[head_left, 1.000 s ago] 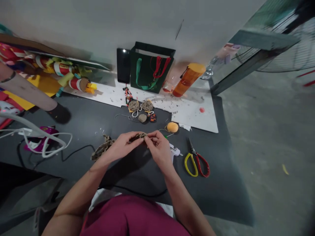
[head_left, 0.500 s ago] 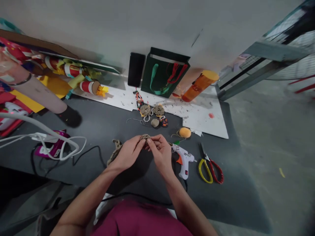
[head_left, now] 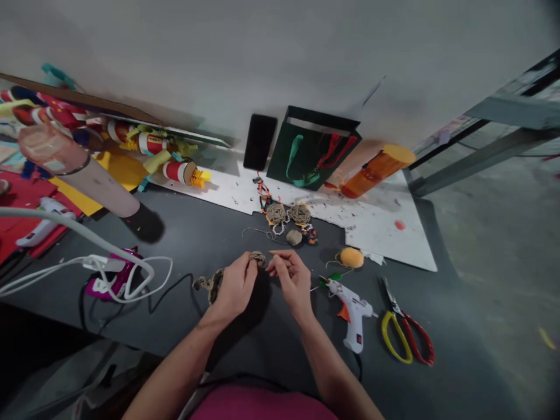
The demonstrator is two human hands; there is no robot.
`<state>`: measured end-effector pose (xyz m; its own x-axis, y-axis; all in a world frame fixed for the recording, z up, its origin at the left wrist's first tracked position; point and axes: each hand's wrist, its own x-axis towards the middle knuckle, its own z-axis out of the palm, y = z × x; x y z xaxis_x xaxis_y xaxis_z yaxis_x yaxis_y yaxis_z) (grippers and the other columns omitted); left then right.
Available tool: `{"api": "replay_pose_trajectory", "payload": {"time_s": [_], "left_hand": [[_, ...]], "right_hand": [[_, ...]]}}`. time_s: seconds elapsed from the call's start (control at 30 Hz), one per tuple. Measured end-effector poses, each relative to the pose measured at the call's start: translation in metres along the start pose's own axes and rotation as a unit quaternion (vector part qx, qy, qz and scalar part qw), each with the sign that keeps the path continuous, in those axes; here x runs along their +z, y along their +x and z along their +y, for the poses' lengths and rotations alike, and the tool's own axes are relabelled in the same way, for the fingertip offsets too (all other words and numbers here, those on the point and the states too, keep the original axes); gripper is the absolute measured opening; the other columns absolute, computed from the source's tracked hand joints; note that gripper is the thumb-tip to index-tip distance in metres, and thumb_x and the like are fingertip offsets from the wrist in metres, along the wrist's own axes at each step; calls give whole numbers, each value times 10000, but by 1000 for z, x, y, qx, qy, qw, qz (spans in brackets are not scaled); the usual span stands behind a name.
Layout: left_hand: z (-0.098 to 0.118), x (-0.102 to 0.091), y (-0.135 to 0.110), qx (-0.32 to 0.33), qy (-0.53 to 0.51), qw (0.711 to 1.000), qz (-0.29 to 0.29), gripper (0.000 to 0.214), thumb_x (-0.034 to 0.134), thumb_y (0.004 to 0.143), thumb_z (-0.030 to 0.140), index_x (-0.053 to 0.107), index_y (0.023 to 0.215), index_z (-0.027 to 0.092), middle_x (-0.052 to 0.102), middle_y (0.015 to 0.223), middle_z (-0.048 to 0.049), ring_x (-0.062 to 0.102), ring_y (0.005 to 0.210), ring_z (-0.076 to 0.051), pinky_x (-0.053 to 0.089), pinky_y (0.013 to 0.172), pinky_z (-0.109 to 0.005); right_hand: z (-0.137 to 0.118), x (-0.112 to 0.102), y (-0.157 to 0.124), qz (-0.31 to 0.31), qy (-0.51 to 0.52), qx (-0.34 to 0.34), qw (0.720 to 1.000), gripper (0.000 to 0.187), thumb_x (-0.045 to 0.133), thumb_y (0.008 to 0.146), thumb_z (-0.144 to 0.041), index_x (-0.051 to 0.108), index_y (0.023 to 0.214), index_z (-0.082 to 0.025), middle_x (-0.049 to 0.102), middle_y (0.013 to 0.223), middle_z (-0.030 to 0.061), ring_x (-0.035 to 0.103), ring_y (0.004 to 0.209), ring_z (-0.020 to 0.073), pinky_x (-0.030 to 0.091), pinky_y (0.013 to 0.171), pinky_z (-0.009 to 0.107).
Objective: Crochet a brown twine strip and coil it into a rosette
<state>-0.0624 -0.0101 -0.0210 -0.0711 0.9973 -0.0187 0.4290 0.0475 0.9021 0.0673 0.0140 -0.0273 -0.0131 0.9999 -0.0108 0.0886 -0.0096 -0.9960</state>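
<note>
My left hand (head_left: pixel 236 284) pinches a small rolled burlap rosette (head_left: pixel 258 257) at its fingertips. The loose end of the burlap strip (head_left: pixel 205 283) trails left from under that hand onto the black mat (head_left: pixel 192 233). A small gap separates the roll from my right hand (head_left: pixel 292 277), whose fingers are curled together. I cannot make out whether anything is in them. Both hands hover just above the mat.
A white glue gun (head_left: pixel 352 309) and yellow-and-red scissors (head_left: pixel 408 339) lie right of my hands, an orange ball (head_left: pixel 351 256) behind them. Two finished rosettes (head_left: pixel 287 213), a green bag (head_left: pixel 311 149), phone (head_left: pixel 260 142), orange bottle (head_left: pixel 377 166) stand farther back. Another person's forearm (head_left: pixel 81 173) and a pink device (head_left: pixel 111 281) with white cable are at left.
My right hand has come off the roll, which it pinched together with the left before. The view has shifted, so everything sits lower and more to the right in the picture.
</note>
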Motion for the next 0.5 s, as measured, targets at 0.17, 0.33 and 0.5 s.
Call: {"api": "replay_pose_trajectory", "payload": {"time_s": [0.17,0.33,0.5], "left_hand": [[2,3,0,-12,-13,999,-30,263,343,932,284,428,695,208,498,644,10,462,600,-142,352,580,-259],[-1,6,0,-17,-44,997,-59,267,337,944,307,434,718,203,476,663,19,436,613,-134,359,598,-253],[-2,6,-1,-3,-37,998,-56,248,346,947,305,447,747,199,493,694,11,450,641,-136,362,613,-252]], "right_hand": [[9,1,2,-3,33,39,999,242,680,747,-432,647,760,-192,672,692,29,614,626,152,521,610,280],[11,-2,-1,-7,47,65,997,210,659,768,-402,647,763,-193,653,657,10,599,600,143,498,586,265],[11,-4,-5,-12,-9,38,999,192,616,805,-378,635,754,-194,660,662,10,591,598,144,472,591,264]]}}
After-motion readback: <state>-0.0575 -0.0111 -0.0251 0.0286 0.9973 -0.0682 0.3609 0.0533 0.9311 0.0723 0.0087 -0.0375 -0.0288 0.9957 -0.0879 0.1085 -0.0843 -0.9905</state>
